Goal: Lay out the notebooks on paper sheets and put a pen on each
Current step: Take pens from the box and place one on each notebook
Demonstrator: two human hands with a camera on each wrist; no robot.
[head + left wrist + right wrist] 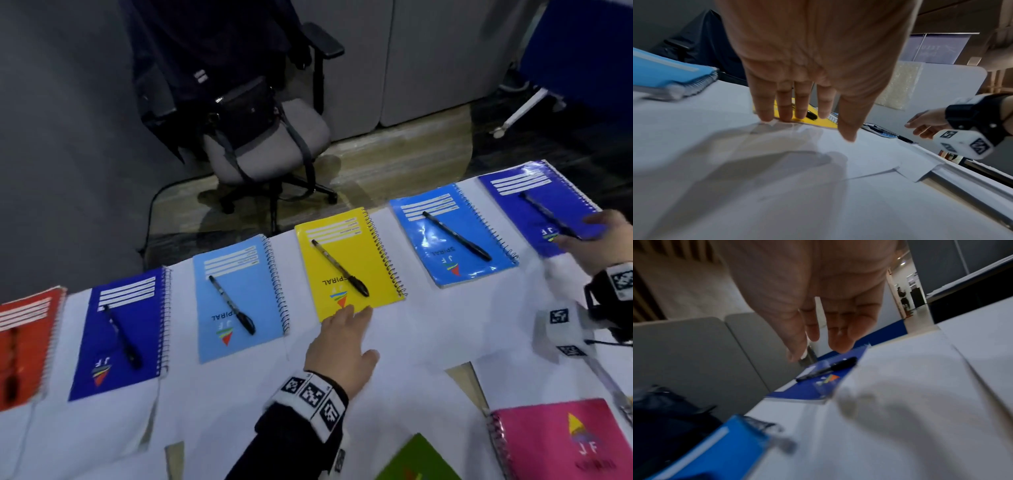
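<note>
Several spiral notebooks lie in a row on white paper sheets (421,329), each with a black pen on it: red (24,346), dark blue (120,342), light blue (233,274), yellow (356,253), mid blue (442,240) and dark blue (524,209). My left hand (352,329) lies flat on the paper, its straight fingers (785,113) touching the yellow notebook's (824,122) near edge. My right hand (579,233) hovers with straight fingers over the near corner of the right dark blue notebook (803,391). That notebook's pen (828,368) lies free under the hand.
A pink notebook (561,442) and a green one (418,459) lie at the near edge, without pens. Beyond the table's far edge stands an office chair (274,147) with a black bag (243,109) on it. Grey divider panels (428,61) stand behind.
</note>
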